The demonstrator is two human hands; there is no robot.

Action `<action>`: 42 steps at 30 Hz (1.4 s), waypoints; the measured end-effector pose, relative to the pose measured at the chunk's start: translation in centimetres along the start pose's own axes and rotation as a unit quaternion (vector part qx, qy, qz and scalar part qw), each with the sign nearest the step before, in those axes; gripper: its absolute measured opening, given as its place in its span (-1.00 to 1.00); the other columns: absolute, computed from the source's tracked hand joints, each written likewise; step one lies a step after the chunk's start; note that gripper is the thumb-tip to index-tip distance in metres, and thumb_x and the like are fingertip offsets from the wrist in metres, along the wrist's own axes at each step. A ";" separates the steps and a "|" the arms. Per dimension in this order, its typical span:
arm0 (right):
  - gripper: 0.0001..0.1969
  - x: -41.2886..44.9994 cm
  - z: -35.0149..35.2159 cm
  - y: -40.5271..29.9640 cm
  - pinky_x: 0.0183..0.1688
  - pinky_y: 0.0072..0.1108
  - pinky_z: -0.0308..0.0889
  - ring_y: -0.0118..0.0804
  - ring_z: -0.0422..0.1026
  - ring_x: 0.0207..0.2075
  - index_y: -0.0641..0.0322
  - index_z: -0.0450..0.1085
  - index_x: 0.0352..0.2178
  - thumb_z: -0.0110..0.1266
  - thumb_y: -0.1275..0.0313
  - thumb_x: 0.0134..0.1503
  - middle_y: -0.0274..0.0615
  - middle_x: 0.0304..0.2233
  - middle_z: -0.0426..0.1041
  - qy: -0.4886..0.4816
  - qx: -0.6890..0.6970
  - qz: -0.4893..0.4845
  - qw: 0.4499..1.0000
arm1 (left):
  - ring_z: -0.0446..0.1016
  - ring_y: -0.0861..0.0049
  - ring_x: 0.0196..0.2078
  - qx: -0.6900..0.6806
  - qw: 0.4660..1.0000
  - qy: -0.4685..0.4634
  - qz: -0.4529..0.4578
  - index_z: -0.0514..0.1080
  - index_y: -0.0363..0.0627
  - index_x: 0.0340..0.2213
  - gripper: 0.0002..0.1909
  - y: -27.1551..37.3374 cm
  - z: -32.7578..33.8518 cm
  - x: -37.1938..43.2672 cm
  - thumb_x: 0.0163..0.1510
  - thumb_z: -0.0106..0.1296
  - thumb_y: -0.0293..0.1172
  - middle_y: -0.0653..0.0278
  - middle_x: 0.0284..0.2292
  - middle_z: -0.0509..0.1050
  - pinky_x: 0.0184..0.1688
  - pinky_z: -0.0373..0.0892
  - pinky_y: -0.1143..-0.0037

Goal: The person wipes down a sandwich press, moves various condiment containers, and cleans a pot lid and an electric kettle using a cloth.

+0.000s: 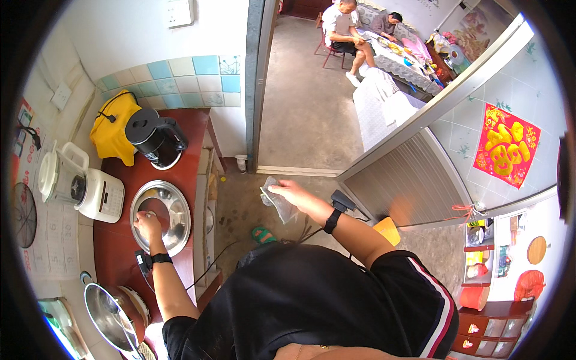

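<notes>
On the red countertop (pixel 112 243) lies a round steel pan lid (pixel 180 216) with a see-through centre. The fingers of my left hand (pixel 147 224) are closed on the small knob at its middle. My right hand (pixel 288 194), out over the floor in front of me, grips a grey cloth (pixel 283 209) that hangs folded below the fingers. Beyond the lid stand a black electric kettle (pixel 155 135) and a white blender (pixel 105 195). A steel wok (pixel 105 310) is nearer my body, left of my forearm.
A yellow cloth (pixel 114 121) lies behind the kettle. The open doorway ahead has a metal sill (pixel 297 170); a framed door (pixel 405 180) stands at the right. Two people (pixel 342 27) (pixel 388 26) sit in the room beyond. A yellow board or stool (pixel 388 230) is beside my right arm.
</notes>
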State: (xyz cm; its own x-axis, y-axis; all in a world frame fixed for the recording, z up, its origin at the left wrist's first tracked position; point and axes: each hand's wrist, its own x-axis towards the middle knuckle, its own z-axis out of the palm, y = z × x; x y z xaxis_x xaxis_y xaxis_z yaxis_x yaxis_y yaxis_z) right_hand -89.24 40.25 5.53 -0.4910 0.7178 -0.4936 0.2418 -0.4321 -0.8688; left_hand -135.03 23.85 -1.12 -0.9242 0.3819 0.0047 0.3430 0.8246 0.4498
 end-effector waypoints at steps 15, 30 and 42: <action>-0.63 4.6 5.9 -0.8 -0.28 -0.51 0.36 -0.42 0.46 -0.34 0.33 0.47 -0.18 0.14 0.20 0.14 -0.22 -0.33 0.54 -0.108 -0.065 0.021 0.992 | 0.45 0.05 -0.19 -0.057 0.988 0.110 0.096 0.45 -0.11 -0.19 -0.70 -1.9 -9.3 -6.8 0.01 0.12 -0.32 -0.05 -0.25 0.42 -0.12 0.39 0.23; -0.71 6.0 13.4 -2.0 -0.16 -0.54 0.40 -0.41 0.52 -0.25 0.29 0.45 -0.14 0.12 0.33 0.17 -0.25 -0.24 0.55 -0.237 -0.025 0.039 0.971 | 0.48 0.09 -0.23 -0.092 0.963 0.250 0.030 0.52 0.00 -0.21 -0.67 -2.1 -26.0 -12.7 -0.08 0.17 -0.28 -0.02 -0.27 0.44 -0.14 0.41 0.31; -0.69 5.0 18.6 -1.5 -0.16 -0.54 0.40 -0.40 0.51 -0.24 0.29 0.43 -0.13 0.09 0.30 0.19 -0.23 -0.25 0.54 -0.322 -0.060 0.089 0.941 | 0.57 0.21 -0.25 0.141 0.955 0.211 -0.154 0.56 0.00 -0.21 -0.57 -21.0 -37.2 -7.7 -0.10 0.14 -0.07 0.04 -0.32 0.58 -0.14 0.44 0.39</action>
State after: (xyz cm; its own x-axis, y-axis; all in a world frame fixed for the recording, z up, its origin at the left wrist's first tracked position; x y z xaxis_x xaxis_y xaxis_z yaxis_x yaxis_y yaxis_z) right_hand -107.58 34.33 5.07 -0.8296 0.1439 -0.5396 0.4420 -0.4215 -0.7919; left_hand -141.33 -11.94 22.58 -0.9537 -0.0494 0.2966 0.0213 0.9728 0.2305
